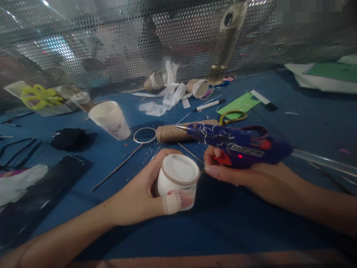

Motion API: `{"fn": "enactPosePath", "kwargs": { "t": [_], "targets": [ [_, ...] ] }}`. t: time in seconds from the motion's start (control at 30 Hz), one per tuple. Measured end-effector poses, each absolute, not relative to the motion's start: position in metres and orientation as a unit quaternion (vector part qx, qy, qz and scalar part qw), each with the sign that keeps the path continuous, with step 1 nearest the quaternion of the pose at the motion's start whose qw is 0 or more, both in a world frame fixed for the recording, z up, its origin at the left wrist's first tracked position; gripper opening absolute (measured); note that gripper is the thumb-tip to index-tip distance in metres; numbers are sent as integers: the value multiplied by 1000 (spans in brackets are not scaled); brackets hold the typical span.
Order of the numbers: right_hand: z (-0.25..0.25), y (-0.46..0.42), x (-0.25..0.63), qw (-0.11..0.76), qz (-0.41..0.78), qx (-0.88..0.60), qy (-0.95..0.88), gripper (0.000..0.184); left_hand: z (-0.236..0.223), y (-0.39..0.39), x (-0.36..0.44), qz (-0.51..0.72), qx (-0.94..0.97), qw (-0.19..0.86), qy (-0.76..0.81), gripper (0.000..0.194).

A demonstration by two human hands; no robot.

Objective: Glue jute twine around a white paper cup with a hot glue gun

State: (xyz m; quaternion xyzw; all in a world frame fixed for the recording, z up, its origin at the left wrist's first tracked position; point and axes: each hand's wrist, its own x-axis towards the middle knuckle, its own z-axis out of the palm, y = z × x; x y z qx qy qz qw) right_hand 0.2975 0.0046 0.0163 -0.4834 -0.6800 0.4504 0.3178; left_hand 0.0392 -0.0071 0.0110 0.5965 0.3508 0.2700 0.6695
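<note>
A small white cup [178,178] is held tight by the left hand [139,193]; a blue glue gun [237,143] is gripped by the right hand [245,175].

White cup [177,178] — blue glue gun [237,143]

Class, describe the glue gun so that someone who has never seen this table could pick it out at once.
Start at the blue table. Near its middle, the right hand holds the glue gun, beside the cup in the left hand. It alone is dark blue, with a metal nozzle and a red light.
</note>
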Motion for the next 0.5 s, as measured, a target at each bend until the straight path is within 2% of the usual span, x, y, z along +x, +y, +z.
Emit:
{"fn": "enactPosePath", "kwargs": {
  "t": [0.23,0.5],
  "targets": [
    [13,6,295,327,455,-460,-689,25,12,-8,40,257,602,672,346,51],
    [7,3,295,329,514,-433,-663,18,15,-7,40,228,628,663,339,53]
  ]
}}
